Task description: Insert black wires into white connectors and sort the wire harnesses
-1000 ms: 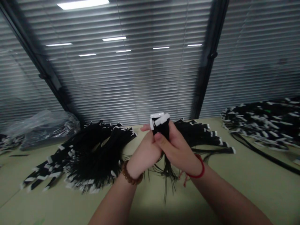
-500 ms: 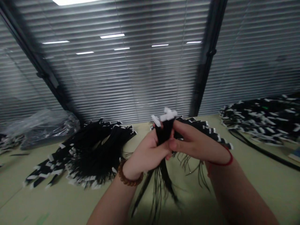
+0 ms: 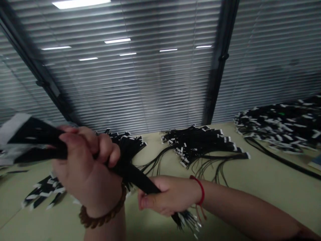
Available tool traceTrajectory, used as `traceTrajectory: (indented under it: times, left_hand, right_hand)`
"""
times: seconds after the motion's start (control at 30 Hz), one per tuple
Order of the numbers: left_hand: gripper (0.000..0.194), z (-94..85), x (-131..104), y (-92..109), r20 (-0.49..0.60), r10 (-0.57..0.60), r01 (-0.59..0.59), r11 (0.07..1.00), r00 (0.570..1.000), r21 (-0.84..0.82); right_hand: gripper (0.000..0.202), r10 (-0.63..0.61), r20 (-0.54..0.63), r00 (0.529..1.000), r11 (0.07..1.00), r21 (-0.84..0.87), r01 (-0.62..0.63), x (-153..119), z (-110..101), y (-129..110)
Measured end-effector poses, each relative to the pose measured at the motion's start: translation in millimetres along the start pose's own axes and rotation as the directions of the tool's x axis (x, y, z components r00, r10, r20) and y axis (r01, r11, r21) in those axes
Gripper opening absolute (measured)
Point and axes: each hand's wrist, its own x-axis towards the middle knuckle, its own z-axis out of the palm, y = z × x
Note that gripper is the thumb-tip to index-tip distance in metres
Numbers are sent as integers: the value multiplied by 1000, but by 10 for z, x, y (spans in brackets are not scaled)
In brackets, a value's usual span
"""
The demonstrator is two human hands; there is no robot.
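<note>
A bundle of flat black cables (image 3: 140, 177) with white ends runs slantwise between my two hands. My left hand (image 3: 86, 164), with a brown beaded bracelet at its wrist, is closed in a fist around the upper part. Its wide white ends jut out to the left, close to the camera and blurred. Lower and to the right, my right hand (image 3: 170, 194) wraps round the same bundle; a red cord circles that wrist. Thin loose wire ends (image 3: 189, 221) with pale tips poke out below it.
Behind my left hand lies a pile of black cables (image 3: 131, 144). Another cable pile (image 3: 208, 142) rests at the middle back of the table (image 3: 271, 201), with thin wires trailing. A larger heap (image 3: 283, 125) sits at right by the window blinds (image 3: 160, 93).
Both hands were together at the centre around the upright bundle. My left hand has moved left and nearer the camera, my right hand lower, and the bundle now lies slanted between them.
</note>
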Motion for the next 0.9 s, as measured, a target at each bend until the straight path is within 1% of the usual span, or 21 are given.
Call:
traceTrajectory:
  times: [0.03, 0.07, 0.1, 0.13, 0.17, 0.2, 0.23, 0.27, 0.33, 0.37, 0.4, 0.43, 0.5, 0.57, 0.63, 0.7, 0.77, 0.8, 0.83, 0.87, 0.9]
  left_hand:
    - [19, -17, 10, -1, 88, -73, 72, 997, 993, 21]
    - [15, -34, 24, -8, 181, -172, 170, 985, 968, 27]
    - [12, -52, 42, -18, 263, -273, 277, 961, 925, 23]
    - [9, -70, 62, -29, 322, -353, 369, 929, 879, 11]
    - [6, -86, 82, -39, 355, -413, 445, 895, 839, -9]
    - [5, -99, 99, -46, 373, -454, 502, 864, 809, -36]
    - [5, -108, 110, -49, 388, -486, 547, 835, 783, -61]
    - [6, -114, 114, -49, 406, -508, 584, 808, 759, -81]
    - [6, -117, 106, -39, 443, -538, 639, 761, 717, -110]
    - [5, -118, 98, -32, 459, -546, 658, 744, 701, -120]
    - [4, -120, 90, -25, 473, -549, 670, 731, 689, -128]
    - [4, -125, 85, -18, 481, -549, 677, 723, 683, -137]
    - [3, -141, 88, -8, 483, -542, 677, 719, 688, -157]
    - [4, -162, 108, -5, 470, -529, 662, 729, 706, -174]
    - [5, -183, 134, -5, 462, -517, 645, 743, 721, -175]
    - [5, -200, 158, -8, 465, -504, 630, 759, 728, -164]
    - [4, -212, 175, -9, 470, -492, 616, 773, 733, -151]
    - [4, -216, 183, -8, 468, -488, 610, 778, 737, -149]
    - [4, -220, 191, -7, 467, -484, 605, 783, 740, -147]
    - [5, -222, 198, -5, 467, -482, 603, 784, 742, -148]
    - [7, -224, 205, -4, 464, -482, 602, 784, 743, -150]
  right_hand:
    - [23, 25, -2, 1000, 984, -174, -25, -37, -68, -7]
    - [23, 54, -13, 998, 928, -369, -55, -78, -177, -19]
    - [25, 84, -34, 996, 833, -547, -89, -118, -328, -35]
    - [29, 96, -102, 990, 700, -700, -140, -156, -517, -51]
    - [31, 76, -204, 976, 612, -763, -207, -187, -734, -62]
    - [29, 37, -309, 950, 563, -779, -275, -209, -968, -66]
    - [29, -19, -428, 904, 508, -783, -359, -220, -1205, -60]
    - [31, -81, -534, 842, 447, -774, -448, -218, -1430, -41]
    - [36, -178, -662, 728, 340, -735, -586, -182, -1812, 25]
    - [38, -204, -695, 689, 292, -715, -635, -153, -1960, 67]
    - [39, -213, -715, 666, 249, -699, -670, -121, -2079, 111]
    - [39, -209, -725, 656, 211, -689, -694, -89, -2175, 154]
    - [36, -180, -729, 660, 150, -684, -714, -37, -2314, 225]
    - [33, -155, -725, 671, 113, -688, -717, -14, -2407, 265]
    - [31, -152, -723, 674, 100, -690, -717, -36, -2469, 267]
    - [29, -163, -725, 669, 117, -688, -717, -122, -2504, 231]
    - [29, -180, -730, 659, 162, -683, -712, -300, -2524, 158]
    - [30, -195, -739, 645, 191, -673, -714, -433, -2535, 110]
    - [31, -219, -756, 617, 223, -655, -722, -596, -2548, 60]
    - [32, -252, -781, 571, 255, -623, -740, -789, -2565, 11]
    - [33, -292, -812, 505, 287, -578, -764, -1007, -2583, -31]
